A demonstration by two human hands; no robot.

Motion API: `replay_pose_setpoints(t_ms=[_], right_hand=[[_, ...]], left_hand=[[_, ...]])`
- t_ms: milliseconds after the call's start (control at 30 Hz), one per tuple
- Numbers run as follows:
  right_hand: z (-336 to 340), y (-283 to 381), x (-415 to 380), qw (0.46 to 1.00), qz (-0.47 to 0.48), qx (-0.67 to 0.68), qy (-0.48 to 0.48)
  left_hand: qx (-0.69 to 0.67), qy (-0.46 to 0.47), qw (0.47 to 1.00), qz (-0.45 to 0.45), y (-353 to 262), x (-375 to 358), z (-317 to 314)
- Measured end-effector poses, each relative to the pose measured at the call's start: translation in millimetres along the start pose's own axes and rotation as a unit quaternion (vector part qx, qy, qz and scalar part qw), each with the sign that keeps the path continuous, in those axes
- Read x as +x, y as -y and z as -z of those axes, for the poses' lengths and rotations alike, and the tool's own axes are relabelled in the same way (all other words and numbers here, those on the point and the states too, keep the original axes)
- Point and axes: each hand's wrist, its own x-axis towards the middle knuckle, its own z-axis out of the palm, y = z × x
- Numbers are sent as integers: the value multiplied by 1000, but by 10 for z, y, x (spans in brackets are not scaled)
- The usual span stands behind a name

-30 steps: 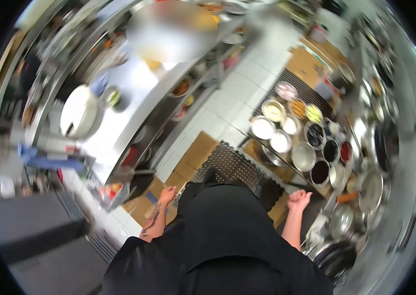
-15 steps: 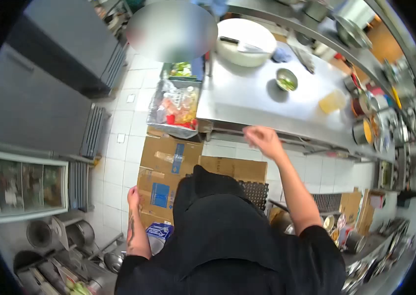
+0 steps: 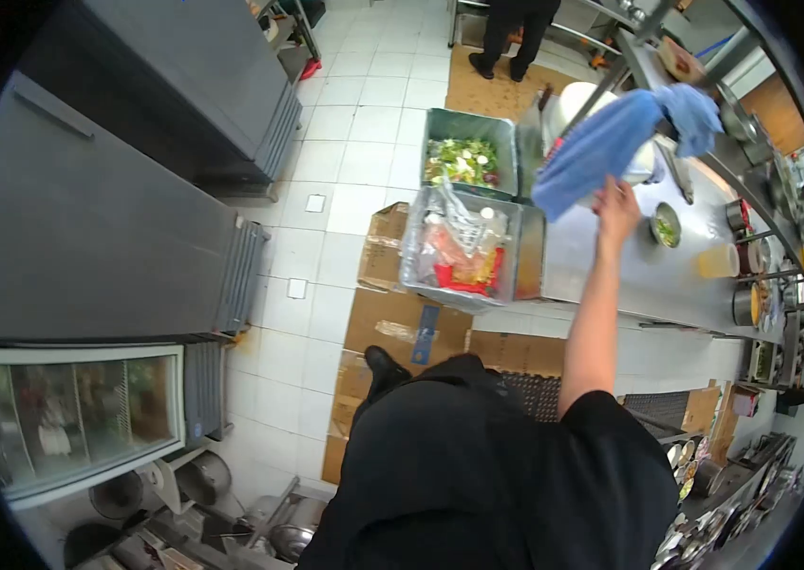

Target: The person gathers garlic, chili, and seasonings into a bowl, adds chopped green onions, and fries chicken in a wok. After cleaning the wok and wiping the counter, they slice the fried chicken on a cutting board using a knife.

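My right hand (image 3: 617, 214) reaches up over the steel counter (image 3: 582, 261), its fingers closed at the lower edge of a blue cloth (image 3: 601, 147). The cloth stretches toward the shelf edge at upper right and covers part of the white round board behind it. To the right of my hand, a small metal bowl (image 3: 666, 226) holds cut green pieces. A cleaver-like blade (image 3: 675, 173) lies on the counter close to the cloth. My left hand is out of view.
Left of the counter stand a grey bin (image 3: 411, 249) of plastic waste and a green bin (image 3: 516, 142) of vegetable scraps. Flattened cardboard (image 3: 373, 323) covers the tiles near my foot. Another person (image 3: 516, 28) stands farther back. Overhead runs a metal shelf (image 3: 753, 195).
My view has turned left. My right hand has risen from the counter's front edge to the blue cloth. My left hand has gone out of view.
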Motion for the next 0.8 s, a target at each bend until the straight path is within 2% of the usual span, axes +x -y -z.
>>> replay_pose_setpoints(t_ms=[133, 167, 200, 267, 300, 333, 367, 400, 433, 500, 533, 567, 600, 633, 667, 700, 733, 800], right_hand=[[251, -91, 44, 993, 48, -28, -103], [243, -149, 170, 991, 37, 15, -125], [160, -175, 273, 987, 29, 60, -148], [-213, 22, 379, 984, 15, 49, -170], [-451, 28, 493, 969, 36, 106, -221], [-667, 17, 593, 947, 55, 162, -271], [-840, 14, 637, 922, 59, 143, -356], [-897, -41, 694, 909, 85, 69, -403], [-913, -89, 711, 888, 110, -7, -447], [-1076, 155, 635, 874, 68, 19, -480], [-1048, 107, 622, 872, 65, 15, -484], [-924, 25, 647, 863, 30, -78, -499], [-880, -26, 683, 843, -6, -169, -511], [-898, -25, 707, 834, -10, -174, -524], [-908, 5, 704, 849, 21, -93, -520], [-878, 38, 671, 855, 57, -13, -516], [-804, -2, 666, 841, 57, -24, -537], [-686, -173, 723, 808, 95, 79, -576]], left_hand=[[184, -1, 979, -87, -334, 666, 1944], [169, -15, 983, -76, -475, 857, 2495], [-43, -108, 992, 40, -839, 839, 2973], [-123, -214, 969, 27, -1199, 1246, 3954], [-202, -260, 944, 7, -1526, 1282, 4314], [-198, -261, 945, 7, -2029, 1219, 4465], [-248, -322, 913, -26, -2609, 1133, 4508], [-296, -380, 874, -59, -3007, 1164, 4542], [-292, -381, 875, -60, -3110, 1318, 4610], [-128, -224, 964, -67, -3190, 1619, 4718], [37, -196, 975, -100, -3305, 1706, 4630], [202, -161, 957, -133, -3338, 1807, 4546], [361, -101, 870, -320, -2140, 2806, 4626], [261, -57, 948, -175, -2170, 2851, 4507], [209, -39, 972, -104, -2484, 2895, 4441], [188, -25, 979, -71, -2836, 2987, 4474], [184, -12, 981, -58, -3221, 3106, 4554], [195, 12, 979, -57, -4080, 3471, 4765]])
